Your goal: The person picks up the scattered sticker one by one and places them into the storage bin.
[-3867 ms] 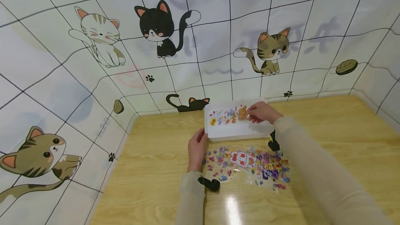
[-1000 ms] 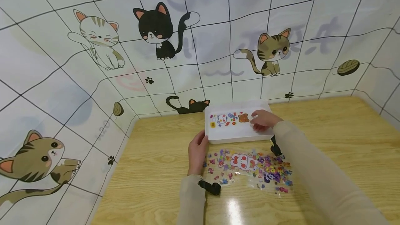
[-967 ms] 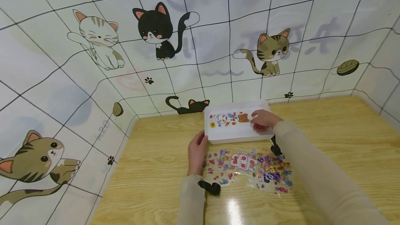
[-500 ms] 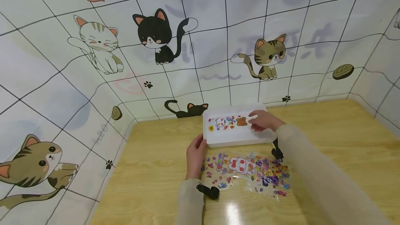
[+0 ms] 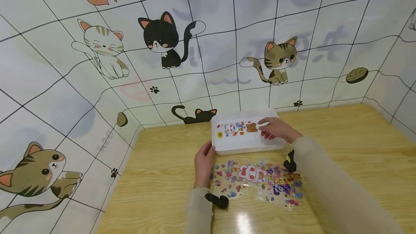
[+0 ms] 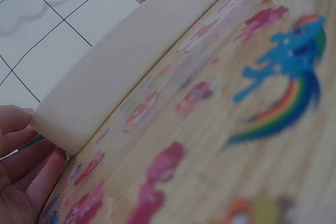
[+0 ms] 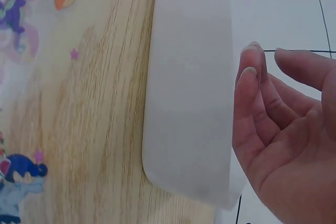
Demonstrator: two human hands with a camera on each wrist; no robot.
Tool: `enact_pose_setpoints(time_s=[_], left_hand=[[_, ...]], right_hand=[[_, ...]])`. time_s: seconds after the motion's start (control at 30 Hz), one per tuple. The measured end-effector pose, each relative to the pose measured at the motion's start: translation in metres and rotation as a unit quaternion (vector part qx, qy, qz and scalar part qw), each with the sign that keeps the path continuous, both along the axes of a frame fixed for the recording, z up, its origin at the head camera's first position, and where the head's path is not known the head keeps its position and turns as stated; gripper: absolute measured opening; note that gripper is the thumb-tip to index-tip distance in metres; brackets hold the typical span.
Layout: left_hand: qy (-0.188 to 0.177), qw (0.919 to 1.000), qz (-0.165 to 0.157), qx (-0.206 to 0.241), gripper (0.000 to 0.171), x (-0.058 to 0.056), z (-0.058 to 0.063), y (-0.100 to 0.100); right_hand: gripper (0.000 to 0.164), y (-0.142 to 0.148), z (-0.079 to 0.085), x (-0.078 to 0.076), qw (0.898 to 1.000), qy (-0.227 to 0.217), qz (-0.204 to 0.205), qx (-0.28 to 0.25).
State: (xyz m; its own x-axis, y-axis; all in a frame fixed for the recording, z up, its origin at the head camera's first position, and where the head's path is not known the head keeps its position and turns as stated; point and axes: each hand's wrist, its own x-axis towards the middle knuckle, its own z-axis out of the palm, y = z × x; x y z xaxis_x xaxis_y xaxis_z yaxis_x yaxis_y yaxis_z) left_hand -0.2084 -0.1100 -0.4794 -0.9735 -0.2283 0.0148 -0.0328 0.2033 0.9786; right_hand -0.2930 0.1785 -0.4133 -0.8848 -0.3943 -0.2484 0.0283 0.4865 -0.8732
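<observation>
A shallow white tray [image 5: 240, 150] sits toward the back of the wooden table. On its floor lie a brown bear sticker [image 5: 251, 127], a white cartoon-animal sticker [image 5: 229, 129], a yellow one [image 5: 220, 135] and several small ones. My left hand [image 5: 203, 163] grips the tray's front left corner; the left wrist view has its thumb and fingers [image 6: 31, 177] around that corner. My right hand [image 5: 276, 128] hovers over the right part of the tray, fingertips just right of the bear. In the right wrist view, thumb and loosely bent fingers [image 7: 248, 98] stand apart with nothing between them.
Clear sheets of colourful stickers [image 5: 256, 180] lie in front of the tray, including a white bunny [image 5: 251, 173] and, at the right, a dense purple and yellow patch. A cat-patterned wall [image 5: 224, 82] rises right behind the tray. The wooden table [image 5: 156, 190] extends to both sides.
Earlier my right hand held the bear sticker by its edge; now the sticker lies flat and the hand is off it. The left hand stays at the corner. The head view tilts up slightly.
</observation>
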Motion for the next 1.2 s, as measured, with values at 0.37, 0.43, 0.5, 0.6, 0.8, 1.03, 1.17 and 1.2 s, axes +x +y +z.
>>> enact_pose_setpoints(time_s=[0.37,0.43,0.5,0.6,0.8,1.03,1.17,1.2], left_hand=[[-0.002,0.9999,0.006,-0.01,0.034,-0.002,0.002,0.001],[-0.004,0.9999,0.007,-0.012,0.034,-0.002,0.002,0.001],[-0.005,0.9999,0.008,-0.013,0.034,-0.002,0.002,0.002],[-0.001,0.9998,0.007,-0.016,0.034,-0.003,0.002,0.002],[0.011,0.9997,0.002,-0.022,0.034,-0.005,0.001,0.0],[0.011,0.9998,-0.001,-0.018,0.034,-0.003,0.0,-0.001],[0.005,0.9999,-0.006,-0.014,0.035,-0.002,0.0,-0.001],[0.006,0.9999,-0.007,-0.014,0.036,-0.002,0.0,-0.001]], right_hand=[[0.039,-0.003,0.011,0.016,0.999,0.033,-0.005,-0.033],[0.04,-0.003,0.011,0.019,0.999,0.037,-0.006,-0.037],[0.041,-0.002,0.011,0.021,0.998,0.043,-0.005,-0.041],[0.04,-0.001,0.011,0.026,0.998,0.051,-0.007,-0.048],[0.035,0.002,0.01,0.035,0.996,0.064,-0.017,-0.061],[0.036,0.006,0.004,0.048,0.996,0.056,-0.03,-0.069],[0.037,0.008,0.002,0.057,0.996,0.048,-0.035,-0.068],[0.038,0.009,0.003,0.059,0.996,0.049,-0.034,-0.07]])
